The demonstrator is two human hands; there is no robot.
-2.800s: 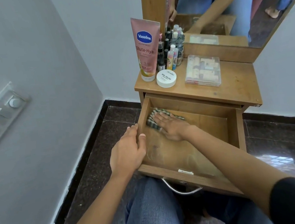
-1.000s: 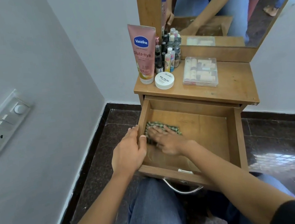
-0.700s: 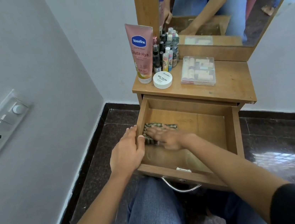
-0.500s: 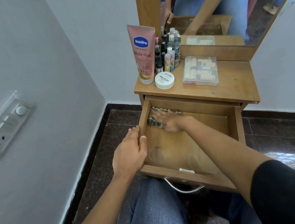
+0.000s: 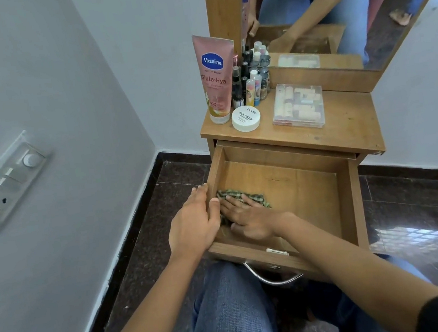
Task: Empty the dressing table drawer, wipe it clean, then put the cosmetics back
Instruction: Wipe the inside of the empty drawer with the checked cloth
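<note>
**Head view.** The drawer (image 5: 351, 204) stands pulled out of the dressing table (image 5: 351, 127). It holds a checked cloth (image 5: 254, 197), which lies at the near left of its floor.

The right hand (image 5: 249, 220) lies flat on the cloth, fingers straight, pressing it down. The left hand (image 5: 193, 224) rests on the drawer's left wall, fingers loosely straight along the outside and thumb on the rim.

On the tabletop, at far left, stands a pink tube (image 5: 215, 80) with small bottles (image 5: 253, 81) just beside it. A white round jar (image 5: 246, 118) sits nearer. To the right lies a clear box (image 5: 298, 105) filled with cosmetics.
</note>
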